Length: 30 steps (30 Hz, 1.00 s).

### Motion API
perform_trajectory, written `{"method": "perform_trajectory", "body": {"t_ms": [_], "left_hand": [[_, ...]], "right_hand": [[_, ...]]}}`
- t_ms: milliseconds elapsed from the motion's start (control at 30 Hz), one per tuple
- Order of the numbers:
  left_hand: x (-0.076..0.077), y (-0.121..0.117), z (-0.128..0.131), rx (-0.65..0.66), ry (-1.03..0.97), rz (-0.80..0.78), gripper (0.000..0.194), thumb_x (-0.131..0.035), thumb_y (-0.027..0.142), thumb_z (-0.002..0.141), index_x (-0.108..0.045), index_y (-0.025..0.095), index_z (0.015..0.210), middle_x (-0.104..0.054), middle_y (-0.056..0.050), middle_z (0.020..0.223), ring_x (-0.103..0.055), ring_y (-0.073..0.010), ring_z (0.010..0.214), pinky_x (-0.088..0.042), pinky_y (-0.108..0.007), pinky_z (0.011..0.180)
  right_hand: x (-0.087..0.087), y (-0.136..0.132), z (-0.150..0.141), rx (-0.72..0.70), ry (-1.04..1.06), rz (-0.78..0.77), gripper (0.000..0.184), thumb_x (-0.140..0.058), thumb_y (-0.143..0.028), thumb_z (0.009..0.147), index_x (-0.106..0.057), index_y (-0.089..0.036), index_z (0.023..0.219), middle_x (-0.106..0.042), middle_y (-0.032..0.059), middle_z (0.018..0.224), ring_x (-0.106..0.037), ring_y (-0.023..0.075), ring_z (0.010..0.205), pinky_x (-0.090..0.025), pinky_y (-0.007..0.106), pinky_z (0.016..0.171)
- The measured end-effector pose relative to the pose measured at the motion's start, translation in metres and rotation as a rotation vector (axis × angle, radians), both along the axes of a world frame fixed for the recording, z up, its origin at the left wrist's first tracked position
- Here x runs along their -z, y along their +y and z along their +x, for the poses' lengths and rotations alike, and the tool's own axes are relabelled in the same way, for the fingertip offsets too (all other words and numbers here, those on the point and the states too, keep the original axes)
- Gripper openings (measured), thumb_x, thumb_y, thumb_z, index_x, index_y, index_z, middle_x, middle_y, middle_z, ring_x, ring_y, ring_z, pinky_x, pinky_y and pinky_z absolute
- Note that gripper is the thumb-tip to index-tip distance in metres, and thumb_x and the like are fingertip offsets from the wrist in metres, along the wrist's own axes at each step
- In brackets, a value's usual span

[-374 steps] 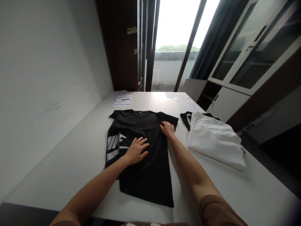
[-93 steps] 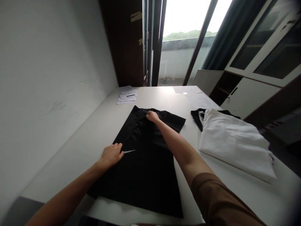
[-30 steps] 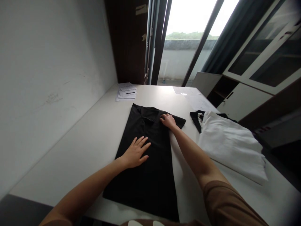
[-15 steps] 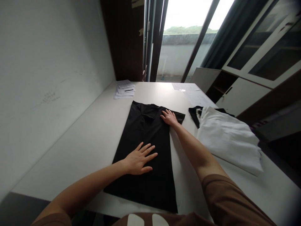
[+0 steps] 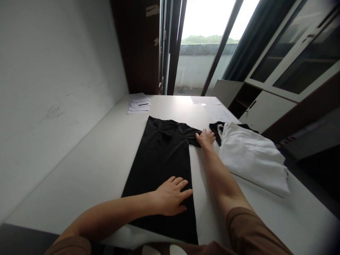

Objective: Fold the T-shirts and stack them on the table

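A black T-shirt [image 5: 162,156] lies lengthwise on the white table [image 5: 101,156], its left side folded in over the middle. My left hand [image 5: 171,196] lies flat and open on the shirt's lower right part, fingers pointing right. My right hand [image 5: 205,137] rests at the outer end of the shirt's right sleeve [image 5: 193,136], far up the table, fingers on the sleeve edge and the tabletop beside it. Whether it grips the sleeve I cannot make out.
A white garment [image 5: 249,156] lies over a dark one [image 5: 214,126] just right of my right hand. A stack of papers [image 5: 138,105] sits at the far left, loose sheets [image 5: 212,106] at the far right. A wall runs along the left, cabinets stand right.
My left hand has slid down and right across the shirt toward its lower right edge. My right hand has moved right, from the shoulder out to the sleeve's end.
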<state>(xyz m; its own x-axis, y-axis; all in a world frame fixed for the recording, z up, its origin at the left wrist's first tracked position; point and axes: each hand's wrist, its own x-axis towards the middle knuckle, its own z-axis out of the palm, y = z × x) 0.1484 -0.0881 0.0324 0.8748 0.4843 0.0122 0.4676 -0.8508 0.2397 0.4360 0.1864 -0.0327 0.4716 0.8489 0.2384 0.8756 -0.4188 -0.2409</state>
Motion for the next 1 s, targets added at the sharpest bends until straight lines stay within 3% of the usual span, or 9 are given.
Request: {"method": "perform_trajectory", "body": {"t_ms": [67, 167, 300, 500, 600, 700, 767, 900, 1000], "left_hand": [[-0.001, -0.006, 0.017, 0.042, 0.016, 0.049, 0.059, -0.059, 0.047, 0.096, -0.045, 0.024, 0.148, -0.061, -0.016, 0.132, -0.060, -0.0320, 0.116, -0.050, -0.044, 0.090], [0.001, -0.007, 0.033, 0.156, 0.053, 0.066, 0.037, -0.054, 0.033, 0.098, -0.054, 0.026, 0.135, -0.067, -0.008, 0.106, -0.066, -0.0239, 0.089, -0.047, -0.035, 0.068], [0.006, -0.003, 0.040, 0.270, 0.080, -0.008, 0.017, -0.056, 0.024, 0.095, -0.059, 0.025, 0.112, -0.069, 0.000, 0.089, -0.067, -0.0194, 0.076, -0.042, -0.034, 0.056], [0.001, -0.001, 0.031, 0.225, 0.078, -0.046, 0.004, -0.059, 0.023, 0.091, -0.056, 0.023, 0.094, -0.070, 0.001, 0.086, -0.069, -0.0186, 0.076, -0.046, -0.033, 0.058], [-0.008, 0.002, 0.018, 0.205, -0.021, 0.019, 0.007, -0.056, 0.024, 0.094, -0.058, 0.022, 0.100, -0.070, -0.005, 0.107, -0.069, -0.0202, 0.088, -0.052, -0.033, 0.070], [-0.015, 0.006, -0.002, 0.168, -0.142, 0.009, 0.013, -0.054, 0.022, 0.094, -0.059, 0.021, 0.105, -0.059, -0.009, 0.139, -0.067, -0.0209, 0.105, -0.053, -0.033, 0.087], [-0.016, 0.009, -0.015, 0.159, -0.181, -0.052, 0.014, -0.053, 0.020, 0.093, -0.058, 0.022, 0.106, -0.055, -0.006, 0.146, -0.067, -0.0198, 0.110, -0.052, -0.032, 0.091], [-0.014, 0.007, -0.037, 0.146, -0.115, -0.119, 0.014, -0.051, 0.019, 0.095, -0.055, 0.022, 0.108, -0.072, -0.003, 0.112, -0.070, -0.0180, 0.095, -0.052, -0.032, 0.088], [-0.019, 0.004, -0.048, 0.127, -0.055, -0.091, 0.012, -0.051, 0.019, 0.095, -0.053, 0.022, 0.106, -0.071, -0.002, 0.094, -0.069, -0.0186, 0.088, -0.051, -0.033, 0.083]], "right_hand": [[0.001, 0.003, 0.002, 0.012, 0.010, -0.038, 0.057, -0.064, -0.051, 0.088, -0.065, -0.010, 0.128, -0.058, 0.0276, 0.131, -0.051, 0.0425, 0.128, -0.042, 0.056, 0.102], [-0.001, 0.009, 0.006, -0.027, 0.083, -0.101, 0.047, -0.064, -0.045, 0.087, -0.069, -0.014, 0.122, -0.066, 0.0245, 0.121, -0.059, 0.0398, 0.121, -0.048, 0.052, 0.098], [-0.007, 0.014, 0.010, -0.073, 0.276, -0.068, 0.033, -0.064, -0.036, 0.083, -0.074, -0.017, 0.108, -0.072, 0.0201, 0.112, -0.067, 0.0350, 0.110, -0.054, 0.044, 0.089], [-0.022, 0.018, -0.018, -0.285, 1.142, 0.165, 0.030, -0.066, -0.040, 0.081, -0.066, -0.020, 0.103, -0.069, 0.0025, 0.081, -0.065, 0.0164, 0.064, -0.052, 0.024, 0.053], [-0.036, 0.024, -0.043, -0.363, 1.413, 0.212, 0.025, -0.071, -0.037, 0.079, -0.061, -0.021, 0.097, -0.062, -0.0028, 0.070, -0.056, 0.0103, 0.050, -0.046, 0.020, 0.044], [-0.054, 0.033, -0.068, -0.422, 1.517, 0.198, 0.024, -0.074, -0.033, 0.081, -0.056, -0.021, 0.091, -0.060, -0.0029, 0.068, -0.058, 0.0101, 0.050, -0.047, 0.019, 0.043], [-0.064, 0.042, -0.085, -0.443, 1.556, 0.184, 0.024, -0.074, -0.030, 0.083, -0.053, -0.021, 0.091, -0.062, -0.0017, 0.070, -0.063, 0.0122, 0.055, -0.050, 0.019, 0.044], [-0.080, 0.059, -0.127, -0.444, 1.606, 0.161, 0.021, -0.072, -0.026, 0.087, -0.052, -0.021, 0.094, -0.065, -0.0016, 0.075, -0.068, 0.0132, 0.058, -0.054, 0.020, 0.047], [-0.085, 0.068, -0.160, -0.453, 1.589, 0.133, 0.020, -0.070, -0.022, 0.089, -0.054, -0.021, 0.102, -0.067, -0.0018, 0.077, -0.069, 0.0128, 0.058, -0.055, 0.019, 0.047]]}}
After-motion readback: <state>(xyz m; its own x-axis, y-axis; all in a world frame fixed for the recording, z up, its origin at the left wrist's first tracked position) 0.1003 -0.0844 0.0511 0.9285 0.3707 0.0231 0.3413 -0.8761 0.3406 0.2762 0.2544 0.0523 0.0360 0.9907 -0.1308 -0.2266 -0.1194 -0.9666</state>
